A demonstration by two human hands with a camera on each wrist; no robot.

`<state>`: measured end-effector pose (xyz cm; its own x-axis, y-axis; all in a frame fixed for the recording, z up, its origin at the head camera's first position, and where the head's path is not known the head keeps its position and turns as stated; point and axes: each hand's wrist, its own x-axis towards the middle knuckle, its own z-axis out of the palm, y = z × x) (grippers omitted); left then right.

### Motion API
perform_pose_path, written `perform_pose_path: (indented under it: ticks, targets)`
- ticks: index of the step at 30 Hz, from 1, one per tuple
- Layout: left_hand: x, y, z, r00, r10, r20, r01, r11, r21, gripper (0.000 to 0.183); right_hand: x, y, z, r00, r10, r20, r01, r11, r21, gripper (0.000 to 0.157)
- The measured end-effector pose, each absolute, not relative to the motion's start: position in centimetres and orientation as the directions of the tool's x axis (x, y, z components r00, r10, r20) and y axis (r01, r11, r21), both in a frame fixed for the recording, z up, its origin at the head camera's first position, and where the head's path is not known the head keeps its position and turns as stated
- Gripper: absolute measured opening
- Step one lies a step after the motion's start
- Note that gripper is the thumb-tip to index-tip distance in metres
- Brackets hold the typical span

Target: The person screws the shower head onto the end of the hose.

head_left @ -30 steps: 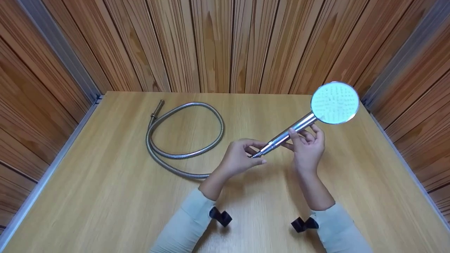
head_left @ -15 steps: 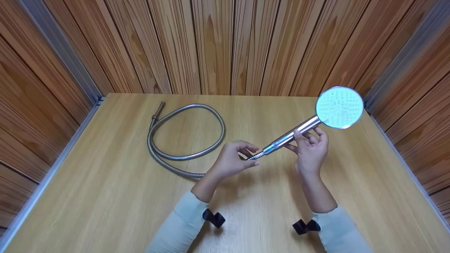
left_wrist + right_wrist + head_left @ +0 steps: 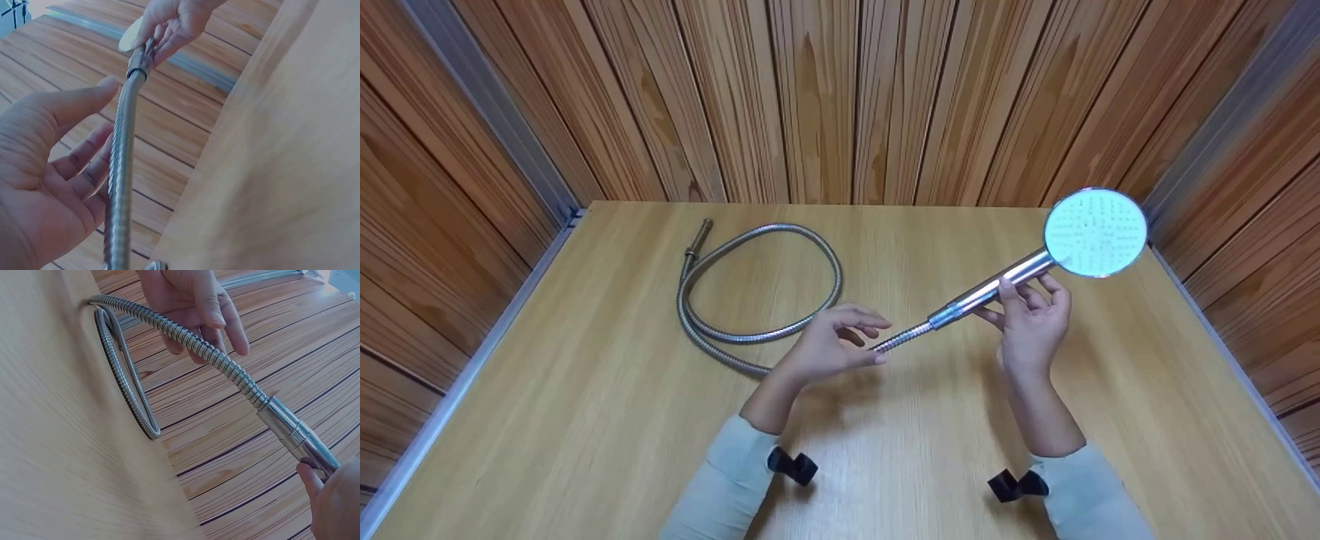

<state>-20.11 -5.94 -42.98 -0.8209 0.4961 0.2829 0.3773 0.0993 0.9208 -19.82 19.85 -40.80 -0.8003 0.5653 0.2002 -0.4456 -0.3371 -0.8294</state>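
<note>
While the right hand (image 3: 1030,328) grips the chrome handle of the shower head (image 3: 1096,232) with its fingers and thumb curled round it, the round spray face points up toward the camera near the table's far right corner. The handle slants down and to the left from that face, and at its lower end a collar joins it to the ribbed metal hose (image 3: 757,334). In the right wrist view the collar and the first stretch of hose (image 3: 185,340) run clear of the tabletop, with the right hand's fingertip (image 3: 313,479) under the handle.

The left hand (image 3: 829,350) sits just beside the hose close to the joint. Its fingers are loose and slightly spread, the thumb above the hose and the other fingers beneath it. In the left wrist view the hose (image 3: 120,169) lies across those relaxed fingers of the left hand (image 3: 50,180); whether the thumb actually touches the metal is hard to tell, but nothing is pinched tight.

From the left hand the hose drops to the wooden table (image 3: 585,420) and curls in a wide loop at the far left, ending in a brass-coloured end fitting (image 3: 697,238) that lies flat near the back edge. Wood-panelled walls (image 3: 840,97) stand round the table on three sides.
</note>
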Motion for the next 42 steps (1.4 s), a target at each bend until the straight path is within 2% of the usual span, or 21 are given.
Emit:
perform_pose_path:
  ticks: [8, 17, 35, 42]
  targets:
    - [-20.3, -7.9, -43.5, -0.806, 0.562, 0.187, 0.311, 0.133, 0.941, 0.043, -19.9, 20.1, -40.6, -0.796, 0.581, 0.169, -0.448, -0.378, -0.810, 0.044]
    - [-20.4, -9.3, -44.1, -0.831, 0.549, 0.094, 0.256, 0.226, 0.940, 0.036, -19.8, 20.7, -40.5, -0.807, 0.573, 0.141, -0.428, -0.404, -0.808, 0.046]
    - [-20.5, -9.1, -44.1, -0.829, 0.555, 0.070, 0.263, 0.276, 0.925, 0.031, -21.4, 21.7, -42.7, -0.789, 0.610, 0.071, -0.341, -0.339, -0.877, 0.056]
    - [-20.8, -8.6, -44.4, -0.830, 0.555, 0.055, 0.261, 0.300, 0.918, 0.031, -22.1, 22.2, -43.3, -0.793, 0.609, -0.013, -0.236, -0.327, -0.915, 0.060]
